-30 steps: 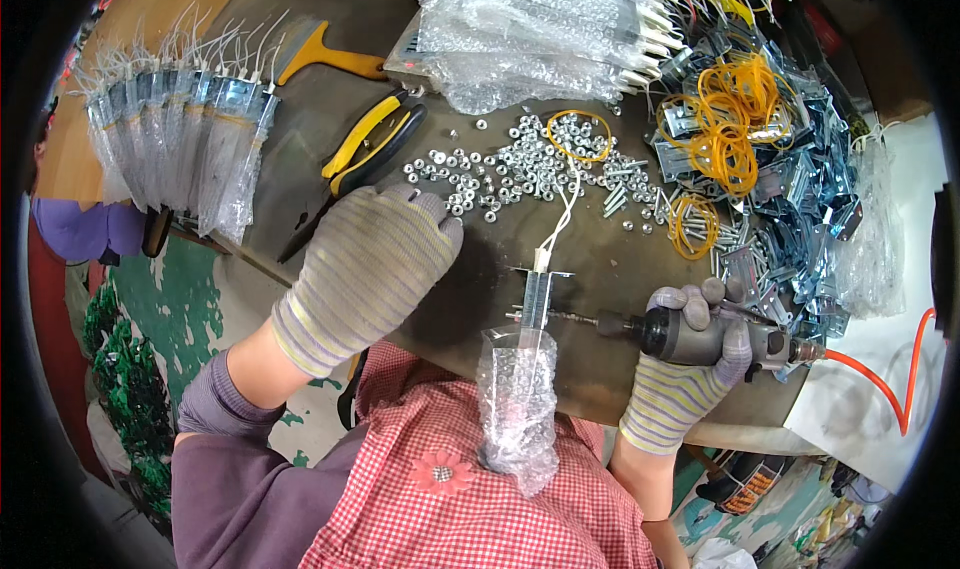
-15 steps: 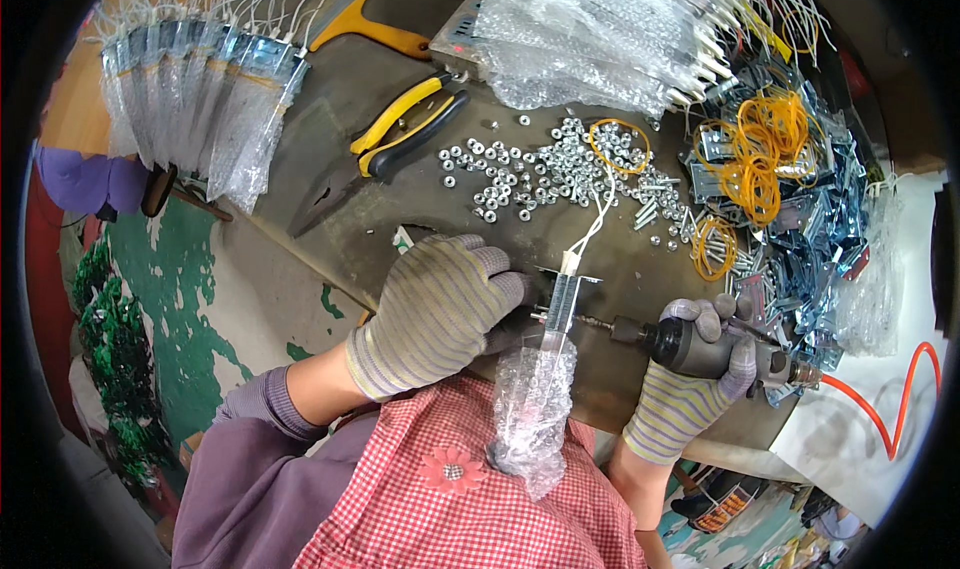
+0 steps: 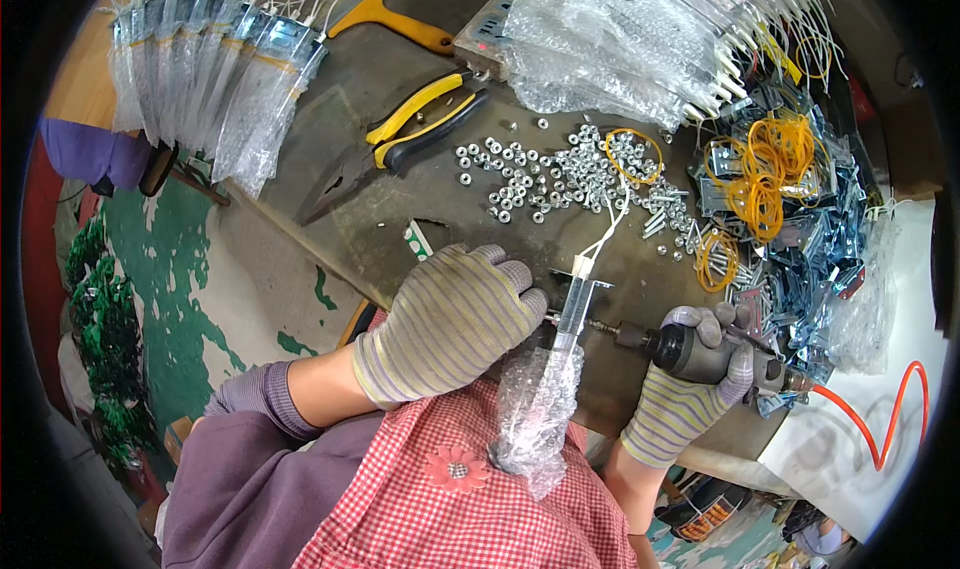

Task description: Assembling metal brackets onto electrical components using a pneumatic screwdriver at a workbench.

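My right hand [image 3: 690,389], in a striped glove, grips a black air screwdriver [image 3: 690,354]. Its bit points left at the side of a narrow metal-ended part [image 3: 575,309], which has white wires and a bubble-wrap sleeve [image 3: 540,409]. That part lies upright in the view, with its wrapped end over the apron. On its left side my gloved left hand [image 3: 460,319] is closed, fingers curled beside the metal end. What those fingers hold is hidden behind the hand. The bit tip appears to reach the part's right side; contact is hard to make out.
Loose nuts [image 3: 580,174] and screws [image 3: 665,209] spread beyond the part. Yellow-black pliers [image 3: 420,119] and a yellow-handled scraper [image 3: 400,24] lie farther off. Wrapped parts pile at far left [image 3: 200,79] and top [image 3: 610,39]. Metal brackets [image 3: 820,229] heap at right; an orange air hose [image 3: 860,424] trails.
The view has shifted slightly, so the tabletop things sit a little farther right and lower. Both hands, the screwdriver and the wrapped part keep nearly the same arrangement.
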Action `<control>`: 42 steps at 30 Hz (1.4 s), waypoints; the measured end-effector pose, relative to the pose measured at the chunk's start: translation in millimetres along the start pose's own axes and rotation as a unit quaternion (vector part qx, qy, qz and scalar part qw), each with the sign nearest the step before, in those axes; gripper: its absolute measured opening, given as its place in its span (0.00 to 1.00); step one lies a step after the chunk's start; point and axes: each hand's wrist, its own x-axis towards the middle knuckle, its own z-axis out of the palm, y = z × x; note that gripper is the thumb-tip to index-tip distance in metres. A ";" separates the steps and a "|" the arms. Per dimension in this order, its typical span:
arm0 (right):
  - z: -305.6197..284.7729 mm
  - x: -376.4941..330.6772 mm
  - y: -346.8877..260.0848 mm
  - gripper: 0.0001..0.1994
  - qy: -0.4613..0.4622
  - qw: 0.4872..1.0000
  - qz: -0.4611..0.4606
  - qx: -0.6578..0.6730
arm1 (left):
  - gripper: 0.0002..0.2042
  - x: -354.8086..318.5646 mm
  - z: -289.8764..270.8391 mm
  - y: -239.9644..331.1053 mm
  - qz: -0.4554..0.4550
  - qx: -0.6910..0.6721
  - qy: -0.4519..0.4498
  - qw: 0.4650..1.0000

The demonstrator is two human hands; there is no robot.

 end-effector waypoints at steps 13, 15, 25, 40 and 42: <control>-2.4 0.4 -2.0 0.20 -0.005 1.000 0.019 0.009 | 0.06 -2.8 1.4 2.9 -0.011 -0.007 0.013 1.000; -3.0 1.0 -1.9 0.20 -0.013 1.000 0.021 0.012 | 0.07 -2.7 2.6 4.0 -0.014 0.003 0.015 1.000; 1.4 2.3 -1.0 0.20 -0.006 1.000 0.015 0.000 | 0.10 -2.9 4.6 0.8 -0.013 -0.025 0.040 0.999; 3.5 1.3 0.5 0.18 0.001 1.000 0.008 -0.004 | 0.07 -5.0 11.0 -6.5 -0.003 -0.078 0.044 0.996; 1.8 2.8 0.8 0.18 -0.006 1.000 0.012 -0.010 | 0.07 -5.3 11.6 -7.1 -0.002 -0.075 0.037 0.996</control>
